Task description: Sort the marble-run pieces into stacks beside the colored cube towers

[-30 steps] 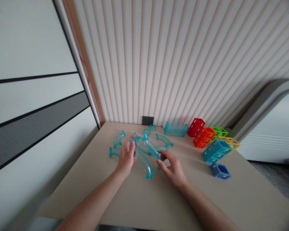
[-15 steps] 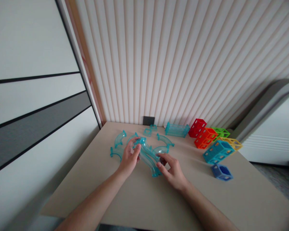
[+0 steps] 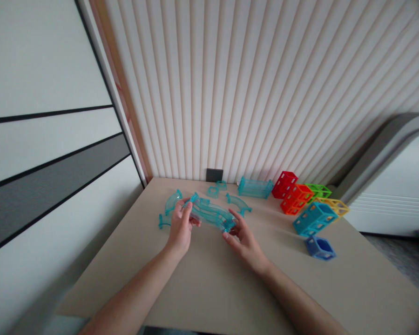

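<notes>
Between my two hands is a stack of clear teal, wavy toy track pieces (image 3: 211, 214), held above the table. My left hand (image 3: 181, 225) grips their left end, thumb on top near the connector. At the right end, the fingers and thumb of my right hand (image 3: 242, 242) close around the edge of the pieces. Curved teal tube pieces (image 3: 172, 201) lie on the table just beyond my left hand, and another curved teal piece (image 3: 239, 203) lies beyond my right. The held pieces partly hide what lies behind them.
On the right stand red (image 3: 284, 184), orange (image 3: 296, 199), green (image 3: 319, 191), yellow (image 3: 337, 207) and teal (image 3: 315, 218) frame blocks, with a blue one (image 3: 320, 247) nearer. A bundle of long teal pieces (image 3: 255, 187) and small teal squares (image 3: 212, 191) lie near the ribbed wall.
The held track pieces have turned from a steep slant to nearly level, their right end rising. My left hand has shifted slightly left, and my right hand has moved up a little.
</notes>
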Tool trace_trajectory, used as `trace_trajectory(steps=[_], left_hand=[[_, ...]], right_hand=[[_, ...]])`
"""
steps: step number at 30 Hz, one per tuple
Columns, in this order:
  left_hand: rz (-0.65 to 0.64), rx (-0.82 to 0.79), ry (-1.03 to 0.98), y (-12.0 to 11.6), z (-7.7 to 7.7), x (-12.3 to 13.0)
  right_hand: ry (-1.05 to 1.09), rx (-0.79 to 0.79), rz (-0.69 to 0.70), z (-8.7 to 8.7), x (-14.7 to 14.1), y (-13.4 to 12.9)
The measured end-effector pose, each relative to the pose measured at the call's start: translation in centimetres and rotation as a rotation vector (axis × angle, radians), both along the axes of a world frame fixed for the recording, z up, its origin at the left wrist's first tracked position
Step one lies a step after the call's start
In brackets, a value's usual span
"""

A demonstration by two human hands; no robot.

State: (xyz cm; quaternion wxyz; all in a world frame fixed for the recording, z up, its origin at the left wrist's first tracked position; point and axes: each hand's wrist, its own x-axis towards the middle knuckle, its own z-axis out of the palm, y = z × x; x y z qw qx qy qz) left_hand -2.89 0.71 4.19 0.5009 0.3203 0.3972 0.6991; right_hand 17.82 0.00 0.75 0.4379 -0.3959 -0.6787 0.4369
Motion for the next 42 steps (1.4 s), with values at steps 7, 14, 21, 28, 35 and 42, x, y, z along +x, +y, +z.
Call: trace_trajectory(steps=[7,14,21,28,35,42], left_hand=[[-0.158,-0.067,0.034,-0.3,-0.2,0.3],[-0.237,-0.100,0.172,-0.6,0.2,0.5],[-0.295,-0.117,0.216,-0.9,-0.2,0.7],[-0.389,-0.115,0.279,-1.1,-0.7,1.1],[-0.303,-0.095,0.339,-0.9,-0.5,1.0],[-0.335,-0.064,0.383,-0.8,-0.7,1.0]], right_hand=[[0.293,-0.037,-0.135,1.2,0.5,0.9],[0.339,-0.012,-0.197,1.9,1.2,1.2],[0.408,-0.012,-0.248,1.6,1.5,1.6],[0.506,-0.108,-0.237,1.7,1.7,1.8],[0.517,-0.071,-0.290,1.5,1.9,2.1],[0.534,-0.057,-0.307,1.2,2.1,2.3]])
